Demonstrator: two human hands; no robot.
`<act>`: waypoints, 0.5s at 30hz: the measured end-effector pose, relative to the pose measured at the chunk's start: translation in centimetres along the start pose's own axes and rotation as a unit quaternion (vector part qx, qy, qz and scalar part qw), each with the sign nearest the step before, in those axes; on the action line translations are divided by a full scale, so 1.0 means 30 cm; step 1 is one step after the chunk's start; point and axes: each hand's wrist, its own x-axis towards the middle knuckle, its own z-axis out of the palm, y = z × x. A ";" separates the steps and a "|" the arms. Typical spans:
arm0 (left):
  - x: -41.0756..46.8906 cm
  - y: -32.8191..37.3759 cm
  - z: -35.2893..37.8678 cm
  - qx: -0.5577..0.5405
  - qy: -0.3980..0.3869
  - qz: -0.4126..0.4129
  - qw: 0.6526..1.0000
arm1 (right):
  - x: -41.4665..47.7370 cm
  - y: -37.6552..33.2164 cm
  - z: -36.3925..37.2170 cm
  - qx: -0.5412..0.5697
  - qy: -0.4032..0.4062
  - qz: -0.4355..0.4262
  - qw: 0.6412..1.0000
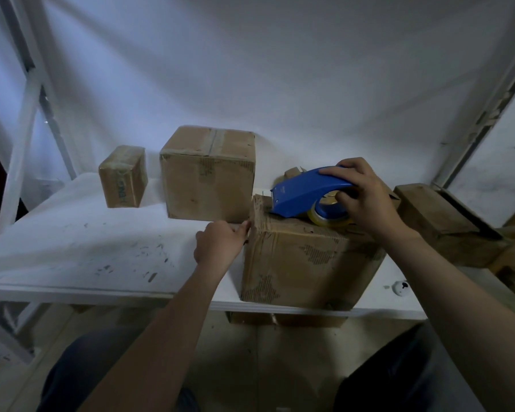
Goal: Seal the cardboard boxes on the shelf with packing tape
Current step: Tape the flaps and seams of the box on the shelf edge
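A worn cardboard box [304, 263] stands at the front edge of the white shelf [81, 251]. My right hand [366, 197] grips a blue tape dispenser [304, 193] holding a roll of clear tape [329, 218]; the dispenser's nose rests on the box's top near its left edge. My left hand [220, 243] is at the box's upper left side, fingers curled, fingertips touching the cardboard there. A larger box [208, 176] with tape along its top seam stands behind, and a small box [124, 178] sits further left.
Another cardboard box [446, 224] lies tilted at the right end of the shelf. A white upright frame [24, 120] rises at the left, a second post [488, 108] at the right. A white cloth hangs behind. Cardboard [286, 319] shows under the shelf.
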 end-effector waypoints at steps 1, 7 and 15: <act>0.005 -0.014 0.003 0.003 -0.022 -0.009 1.000 | 0.000 -0.002 0.001 0.000 0.000 -0.002 1.000; -0.039 0.038 -0.041 -0.122 0.037 0.119 0.985 | -0.006 -0.003 -0.010 0.021 -0.004 0.000 1.000; -0.186 0.117 -0.036 -0.174 -0.132 0.182 0.959 | -0.003 0.021 -0.019 0.032 -0.016 -0.012 0.999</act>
